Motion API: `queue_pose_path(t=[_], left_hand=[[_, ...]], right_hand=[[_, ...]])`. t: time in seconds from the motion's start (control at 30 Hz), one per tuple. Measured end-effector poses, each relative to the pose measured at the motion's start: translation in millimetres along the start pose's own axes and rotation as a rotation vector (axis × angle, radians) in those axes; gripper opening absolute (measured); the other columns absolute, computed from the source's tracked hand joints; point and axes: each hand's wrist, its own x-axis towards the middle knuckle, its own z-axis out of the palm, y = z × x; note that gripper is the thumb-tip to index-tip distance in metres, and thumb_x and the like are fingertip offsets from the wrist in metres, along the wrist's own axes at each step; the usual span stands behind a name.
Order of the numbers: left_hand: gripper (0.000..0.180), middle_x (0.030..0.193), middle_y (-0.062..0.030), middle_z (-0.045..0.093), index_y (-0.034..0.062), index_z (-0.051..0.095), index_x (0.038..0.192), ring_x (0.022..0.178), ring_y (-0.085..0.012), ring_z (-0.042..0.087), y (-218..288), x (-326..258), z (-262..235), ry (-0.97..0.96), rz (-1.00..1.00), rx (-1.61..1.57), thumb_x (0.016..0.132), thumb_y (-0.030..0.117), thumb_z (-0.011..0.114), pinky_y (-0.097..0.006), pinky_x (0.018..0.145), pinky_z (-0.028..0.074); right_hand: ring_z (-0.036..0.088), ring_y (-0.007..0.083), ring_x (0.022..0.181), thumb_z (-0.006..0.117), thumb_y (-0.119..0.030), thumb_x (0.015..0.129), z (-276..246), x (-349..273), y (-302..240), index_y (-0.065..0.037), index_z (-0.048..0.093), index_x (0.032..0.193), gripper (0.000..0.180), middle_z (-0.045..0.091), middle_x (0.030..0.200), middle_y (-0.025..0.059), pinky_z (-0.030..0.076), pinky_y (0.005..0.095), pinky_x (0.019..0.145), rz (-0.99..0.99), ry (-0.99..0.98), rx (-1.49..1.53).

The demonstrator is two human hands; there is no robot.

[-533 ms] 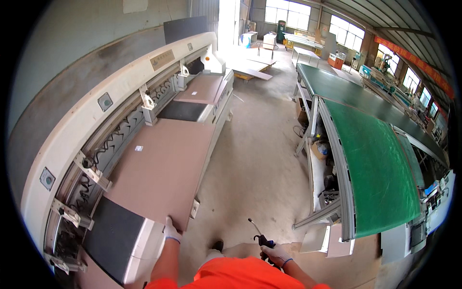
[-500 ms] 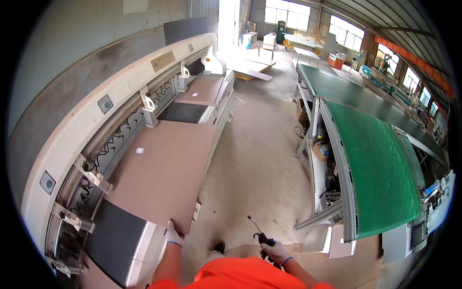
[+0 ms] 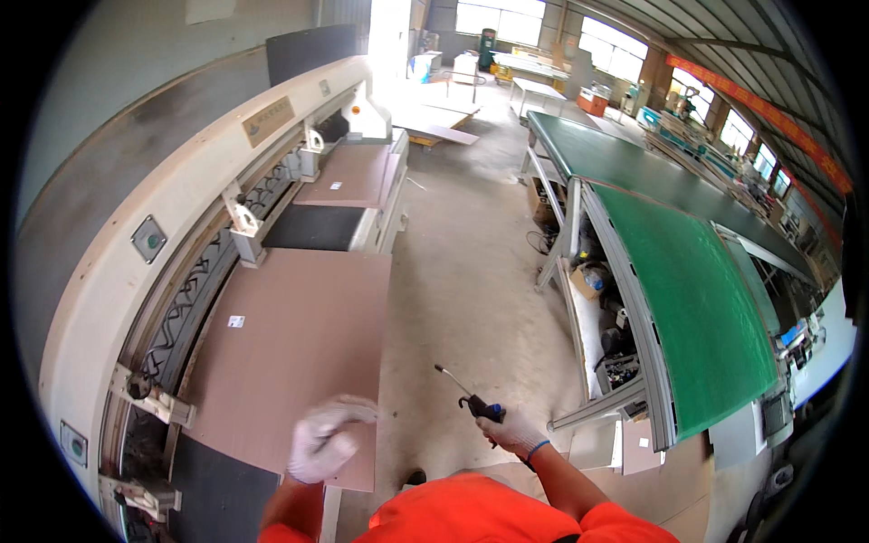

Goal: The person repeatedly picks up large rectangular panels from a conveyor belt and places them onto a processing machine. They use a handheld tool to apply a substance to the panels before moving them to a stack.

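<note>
My left hand (image 3: pixel 324 442), in a white glove, hovers over the near part of a brown flat panel (image 3: pixel 294 317). Its thumb stands apart from the loosely bent fingers, and nothing is seen in them. The panel lies on the black bed (image 3: pixel 222 489) of a long white machine at my left and bears a small white label. In front of my body, my gloved right hand (image 3: pixel 518 433) is closed round an air blow gun (image 3: pixel 482 409). The gun's thin metal nozzle points up and to the left, over the floor.
Clamp blocks (image 3: pixel 154 398) line the machine's inner side. Farther along its bed lies another brown panel (image 3: pixel 348 172). On the right a green-topped conveyor table (image 3: pixel 688 308) runs alongside the concrete floor (image 3: pixel 462 271). Panel pieces (image 3: pixel 641 445) lean under its near end.
My left hand has let go of the panel's near edge and risen above it. The blow gun stays in my right hand. The whole view has shifted with my head.
</note>
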Motion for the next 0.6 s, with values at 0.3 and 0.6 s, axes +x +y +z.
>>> queue_pose_path(t=[0.3, 0.6], left_hand=[[0.027, 0.113, -0.0228, 0.072, -0.0046, 0.070, 0.103, 0.097, -0.0362, 0.069, 83.1, 141.5, 103.0, -0.038, 0.583, -0.326, 0.094, 0.019, 0.061, -0.044, 0.087, 0.055], [0.029, 0.112, -0.0210, 0.071, 0.0005, 0.069, 0.095, 0.089, -0.0310, 0.069, 134.6, 211.3, 263.1, -0.062, 0.384, -0.632, 0.102, 0.026, 0.058, -0.040, 0.078, 0.056]], right_hand=[[0.065, 0.0187, 0.074, 0.075, -0.038, 0.090, -49.2, -24.7, 84.6, 0.000, 0.070, 0.107, 0.041, 0.068, 0.082, 0.0072, 0.052, 0.0348, 0.068, 0.173, 0.196, 0.112], [0.054, 0.0124, 0.057, 0.073, -0.030, 0.090, -138.5, -29.4, 129.8, -0.007, 0.067, 0.092, 0.024, 0.064, 0.074, 0.0019, 0.041, 0.0301, 0.049, 0.275, 0.306, 0.339]])
